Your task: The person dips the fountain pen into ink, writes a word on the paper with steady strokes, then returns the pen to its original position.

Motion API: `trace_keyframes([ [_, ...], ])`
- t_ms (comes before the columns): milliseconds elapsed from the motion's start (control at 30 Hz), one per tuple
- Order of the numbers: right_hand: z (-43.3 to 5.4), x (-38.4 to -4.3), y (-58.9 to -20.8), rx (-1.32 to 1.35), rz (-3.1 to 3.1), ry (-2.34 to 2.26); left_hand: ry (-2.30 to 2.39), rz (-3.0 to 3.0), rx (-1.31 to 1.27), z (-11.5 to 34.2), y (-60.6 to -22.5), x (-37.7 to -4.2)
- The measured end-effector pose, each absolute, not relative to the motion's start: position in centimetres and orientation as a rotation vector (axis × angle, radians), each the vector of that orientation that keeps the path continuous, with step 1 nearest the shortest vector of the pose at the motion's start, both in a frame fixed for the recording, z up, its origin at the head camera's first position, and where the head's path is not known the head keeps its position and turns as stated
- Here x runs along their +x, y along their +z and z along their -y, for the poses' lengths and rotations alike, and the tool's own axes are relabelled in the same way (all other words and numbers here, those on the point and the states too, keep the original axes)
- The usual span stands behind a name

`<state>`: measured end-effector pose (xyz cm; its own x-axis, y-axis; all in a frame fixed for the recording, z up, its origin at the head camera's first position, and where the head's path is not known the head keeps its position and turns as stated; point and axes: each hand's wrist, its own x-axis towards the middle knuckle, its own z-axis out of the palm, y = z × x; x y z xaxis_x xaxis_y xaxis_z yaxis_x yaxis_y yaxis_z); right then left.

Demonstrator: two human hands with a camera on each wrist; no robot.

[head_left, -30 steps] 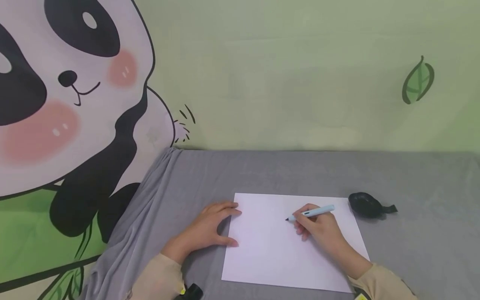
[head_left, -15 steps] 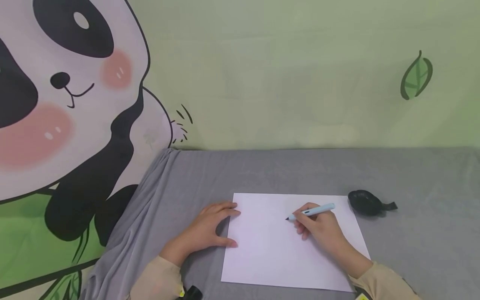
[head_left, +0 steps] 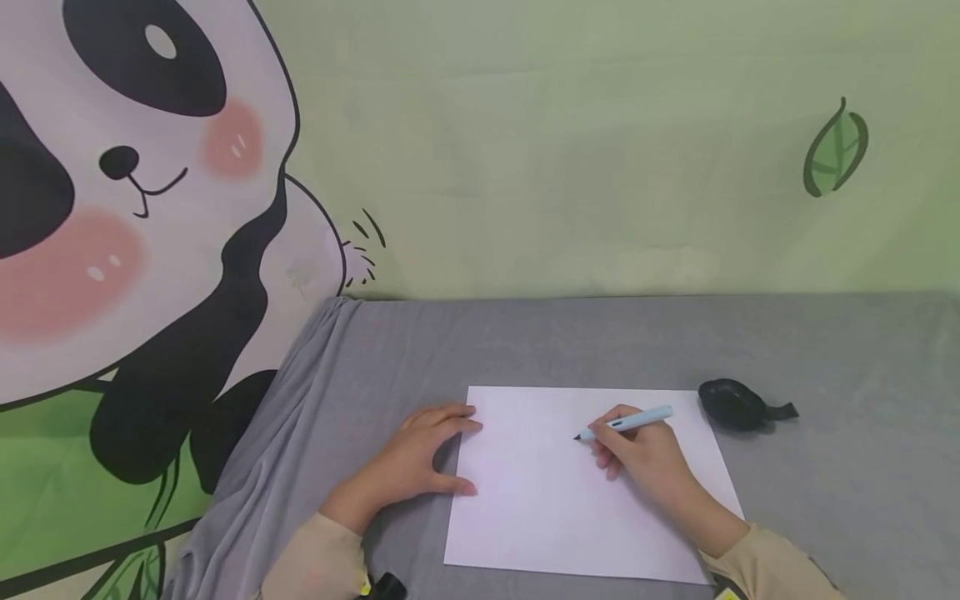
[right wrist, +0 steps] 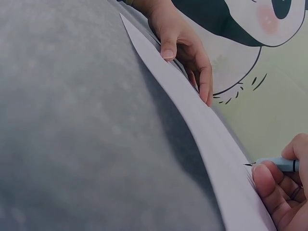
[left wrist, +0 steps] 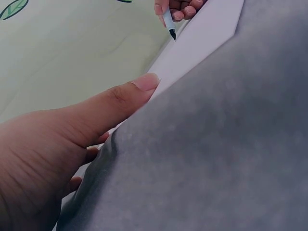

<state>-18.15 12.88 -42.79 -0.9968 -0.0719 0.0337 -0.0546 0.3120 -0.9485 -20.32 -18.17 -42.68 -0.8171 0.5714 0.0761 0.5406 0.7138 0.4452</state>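
A blank white sheet of paper [head_left: 540, 508] lies on the grey cloth. My left hand [head_left: 408, 458] rests at its left edge, thumb and fingertips touching the paper, the fingers spread apart. In my right hand [head_left: 648, 458] is a light blue pen [head_left: 637, 419] with a dark tip, pinched between thumb and fingers over the sheet's right half. The pen's tip points left and down; whether it touches the paper I cannot tell. In the right wrist view the pen [right wrist: 281, 164] and the curled fingers show at the right edge. The left wrist view has my left thumb [left wrist: 139, 86] on the paper's edge.
Just beyond the sheet's upper right corner lies a black oval object [head_left: 733, 406] with a short tail. Grey cloth [head_left: 600, 342] covers the table. Behind it hangs a pale green backdrop [head_left: 562, 167] with a panda and leaf drawing.
The head view has shifted slightly. Both hands, the pen and the paper hold essentially the same places, and no mark appears on the sheet.
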Motion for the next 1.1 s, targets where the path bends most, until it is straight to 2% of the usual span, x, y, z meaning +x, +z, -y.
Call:
trace_keyframes([
  [1100,-12.94,-18.16,-42.59,-0.085,-2.485,-1.89,0.727,-2.834,0.906,18.06,-42.35,-20.09],
])
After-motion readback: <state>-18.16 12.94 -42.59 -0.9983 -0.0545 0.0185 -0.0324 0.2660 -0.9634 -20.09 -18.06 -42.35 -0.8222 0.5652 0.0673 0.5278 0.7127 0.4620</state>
